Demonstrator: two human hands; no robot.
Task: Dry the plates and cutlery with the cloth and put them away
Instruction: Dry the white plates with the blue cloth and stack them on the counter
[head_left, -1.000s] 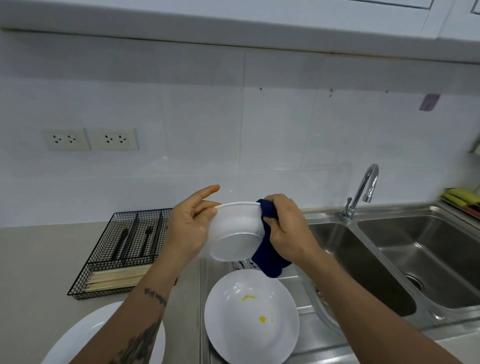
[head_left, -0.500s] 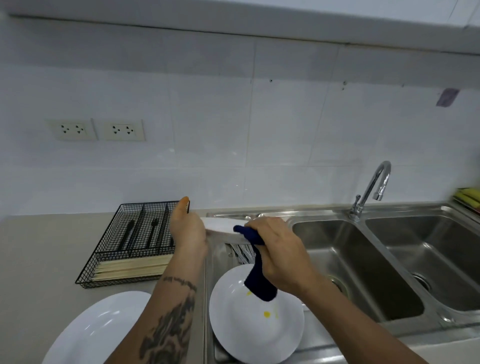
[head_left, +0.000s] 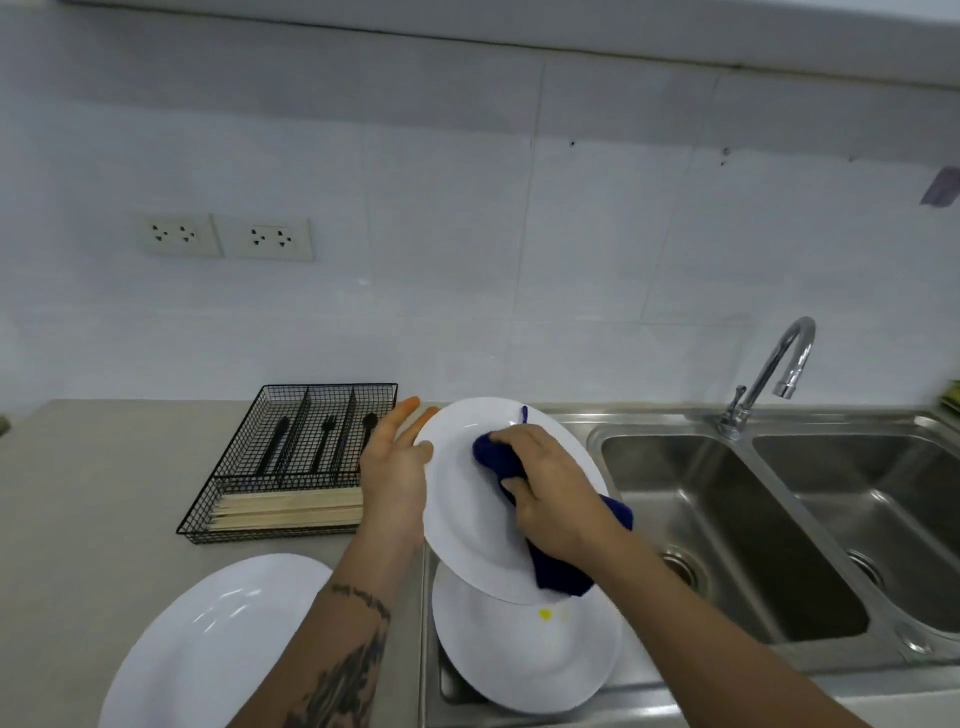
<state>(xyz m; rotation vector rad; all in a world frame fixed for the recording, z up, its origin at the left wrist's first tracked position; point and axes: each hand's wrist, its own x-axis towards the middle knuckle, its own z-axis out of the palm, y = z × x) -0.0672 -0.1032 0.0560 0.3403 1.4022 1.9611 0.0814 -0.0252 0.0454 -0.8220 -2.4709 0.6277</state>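
Note:
My left hand (head_left: 394, 470) holds a white plate (head_left: 462, 519) by its left rim, thumb on the face and fingers behind it, tilted toward me above the drainer. My right hand (head_left: 550, 499) grips a dark blue cloth (head_left: 561, 571) and presses it against the plate's face. Below lies a second white plate (head_left: 524, 660) with yellow spots, on the steel drainer. A third white plate (head_left: 208, 649) rests on the counter at the lower left. A black wire cutlery tray (head_left: 244, 467) behind it holds black cutlery and wooden chopsticks.
A double steel sink (head_left: 727, 519) with a chrome tap (head_left: 774, 374) fills the right side. Grey counter (head_left: 93, 493) stretches to the left. Two wall sockets (head_left: 228, 236) sit on the tiled wall above the tray.
The held plate has tipped from edge-on to facing me. My right hand with the cloth has moved from the rim onto the plate's face.

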